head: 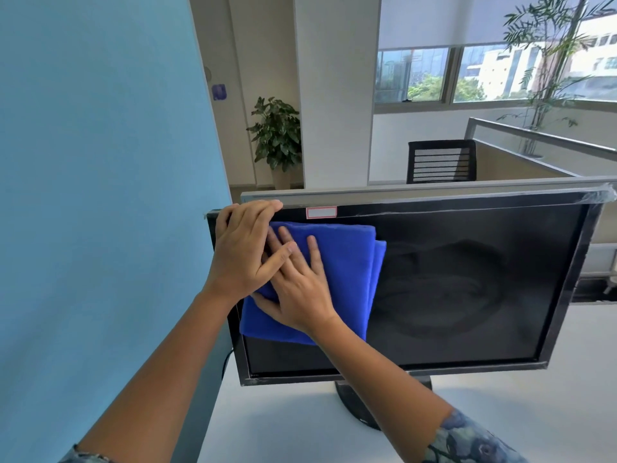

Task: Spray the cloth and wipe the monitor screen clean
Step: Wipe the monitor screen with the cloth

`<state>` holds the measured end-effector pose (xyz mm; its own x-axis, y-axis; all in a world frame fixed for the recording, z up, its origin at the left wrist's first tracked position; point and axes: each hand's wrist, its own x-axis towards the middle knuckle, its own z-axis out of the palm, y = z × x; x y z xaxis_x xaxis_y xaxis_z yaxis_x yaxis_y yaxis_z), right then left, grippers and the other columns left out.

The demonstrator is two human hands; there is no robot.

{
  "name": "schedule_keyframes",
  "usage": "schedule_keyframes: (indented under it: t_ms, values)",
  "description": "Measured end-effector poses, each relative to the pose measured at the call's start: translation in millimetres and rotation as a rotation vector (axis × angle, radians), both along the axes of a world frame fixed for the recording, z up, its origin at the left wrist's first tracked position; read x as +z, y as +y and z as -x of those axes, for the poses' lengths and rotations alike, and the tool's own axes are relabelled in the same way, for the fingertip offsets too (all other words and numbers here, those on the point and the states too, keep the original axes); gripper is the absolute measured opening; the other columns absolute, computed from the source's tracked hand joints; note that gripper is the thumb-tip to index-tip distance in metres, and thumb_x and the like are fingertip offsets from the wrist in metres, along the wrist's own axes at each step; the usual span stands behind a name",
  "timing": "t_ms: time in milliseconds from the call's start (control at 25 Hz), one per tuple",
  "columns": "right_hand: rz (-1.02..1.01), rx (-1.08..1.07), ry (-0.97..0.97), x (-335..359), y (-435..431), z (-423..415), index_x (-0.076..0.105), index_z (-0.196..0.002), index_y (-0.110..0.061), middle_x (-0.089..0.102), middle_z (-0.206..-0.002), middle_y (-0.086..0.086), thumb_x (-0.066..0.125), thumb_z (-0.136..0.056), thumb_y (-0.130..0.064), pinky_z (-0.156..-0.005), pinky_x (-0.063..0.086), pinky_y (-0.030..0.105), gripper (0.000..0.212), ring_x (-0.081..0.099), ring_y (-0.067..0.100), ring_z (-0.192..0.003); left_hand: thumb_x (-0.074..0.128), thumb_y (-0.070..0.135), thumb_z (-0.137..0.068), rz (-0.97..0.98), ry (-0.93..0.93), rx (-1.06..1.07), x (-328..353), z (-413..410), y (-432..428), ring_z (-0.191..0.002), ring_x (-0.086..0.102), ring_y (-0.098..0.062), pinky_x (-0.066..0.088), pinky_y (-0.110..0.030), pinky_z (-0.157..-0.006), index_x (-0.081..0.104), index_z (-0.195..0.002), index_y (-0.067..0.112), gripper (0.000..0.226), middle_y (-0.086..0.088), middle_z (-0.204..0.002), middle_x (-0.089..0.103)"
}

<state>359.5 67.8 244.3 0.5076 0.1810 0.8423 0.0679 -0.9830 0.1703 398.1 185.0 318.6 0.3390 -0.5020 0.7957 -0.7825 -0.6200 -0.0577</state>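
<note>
A black monitor (467,285) stands on a round base on the white desk (534,396), its dark screen showing faint smears. A folded blue cloth (344,282) lies flat against the screen's upper left part. My right hand (297,289) presses on the cloth with fingers spread, thumb hooked under its lower left edge. My left hand (243,248) grips the monitor's top left corner, fingers curled over the top bezel, and overlaps my right fingers. No spray bottle is in view.
A blue partition wall (100,195) rises close on the left. A grey cubicle divider (434,187) runs behind the monitor, with a black mesh chair (440,160) beyond it. A black cable (227,359) hangs at the monitor's left edge. Potted plants stand farther back.
</note>
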Motion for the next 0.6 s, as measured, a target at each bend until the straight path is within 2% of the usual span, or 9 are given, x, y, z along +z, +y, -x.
schedule_keyframes:
  t_ms: [120,280,440,600]
  values:
    - [-0.098,-0.113,-0.091,-7,-34,12,0.035,-0.145,-0.02,0.022,-0.154,0.006,0.047,-0.085,-0.062,-0.117,0.005,0.055,0.075,0.013,0.02,-0.146,0.047,0.047,-0.09,0.018,-0.018,0.035,-2,-2,-2,-0.114,0.048,-0.024,0.028,-0.04,-0.103,0.051,-0.126,0.008,0.054,-0.007,-0.124,0.057]
    - [-0.195,-0.276,-0.17,-10,-98,33,0.036,-0.143,-0.017,0.026,-0.152,0.012,0.046,-0.081,-0.066,-0.113,0.005,0.061,0.08,0.02,0.03,-0.143,0.048,0.046,-0.09,0.023,-0.052,0.057,-2,-4,-5,-0.113,0.048,-0.024,0.028,-0.038,-0.102,0.051,-0.125,0.008,0.051,-0.007,-0.122,0.057]
    - [-0.315,-0.419,-0.197,-7,-167,57,0.03,-0.145,-0.013,0.026,-0.153,0.02,0.044,-0.08,-0.066,-0.111,0.003,0.062,0.085,0.017,0.034,-0.143,0.047,0.048,-0.09,0.033,-0.033,0.062,-3,-5,-7,-0.114,0.047,-0.024,0.027,-0.037,-0.103,0.051,-0.125,0.009,0.052,-0.007,-0.122,0.057]
    - [-0.601,-0.495,-0.227,-2,-223,80,0.017,-0.15,-0.013,0.015,-0.157,0.02,0.04,-0.084,-0.062,-0.113,0.003,0.062,0.086,0.01,0.034,-0.145,0.045,0.048,-0.09,0.039,-0.027,0.06,-2,-6,-7,-0.113,0.047,-0.025,0.028,-0.039,-0.101,0.051,-0.124,0.008,0.052,-0.009,-0.121,0.058]
